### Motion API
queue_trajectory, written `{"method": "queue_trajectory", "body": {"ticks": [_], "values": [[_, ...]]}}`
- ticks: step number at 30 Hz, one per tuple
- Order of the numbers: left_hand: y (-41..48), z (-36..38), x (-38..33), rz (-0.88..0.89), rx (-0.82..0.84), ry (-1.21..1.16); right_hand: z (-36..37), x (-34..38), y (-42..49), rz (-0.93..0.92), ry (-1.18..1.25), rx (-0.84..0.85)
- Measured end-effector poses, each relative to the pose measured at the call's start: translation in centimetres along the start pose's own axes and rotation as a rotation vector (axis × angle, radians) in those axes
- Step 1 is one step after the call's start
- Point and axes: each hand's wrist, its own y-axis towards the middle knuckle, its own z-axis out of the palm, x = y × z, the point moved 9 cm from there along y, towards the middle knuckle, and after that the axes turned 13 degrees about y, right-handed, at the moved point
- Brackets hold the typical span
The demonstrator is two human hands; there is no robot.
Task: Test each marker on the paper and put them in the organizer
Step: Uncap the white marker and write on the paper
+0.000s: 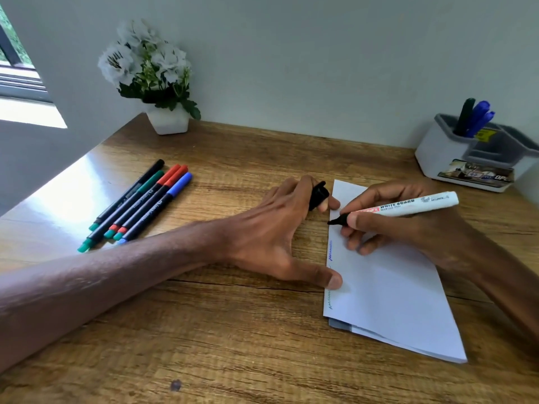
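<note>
White-barrelled marker (pixel 408 206) sits in our right hand (pixel 414 231), fingers pinching it near the tip, which meets the left edge of the paper (pixel 393 287) for a test stroke. Our left hand (pixel 271 228) clamps the black cap (pixel 318 195) between curled fingers, keeping it ready, while the thumb pins the sheet against sliding. At far right the organizer (pixel 437 161) stands; five pens (pixel 140 202) wait at left.

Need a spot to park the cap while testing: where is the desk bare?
Bare wood runs along the wall between the flower pot and the organizer, and across the near edge, left of the paper. Crowded: the paper's left edge, where the left hand and right hand meet, and the row of pens.
</note>
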Motion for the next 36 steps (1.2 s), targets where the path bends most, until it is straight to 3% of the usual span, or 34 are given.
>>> {"method": "queue_trajectory", "body": {"ticks": [13, 36], "values": [[0.07, 0.18, 0.14, -0.017, 0.003, 0.003, 0.1, 0.64, 0.18, -0.124, -0.157, -0.032], [-0.04, 0.05, 0.33, -0.049, -0.013, 0.011, 0.41, 0.7, 0.11, -0.127, -0.275, -0.04]]}}
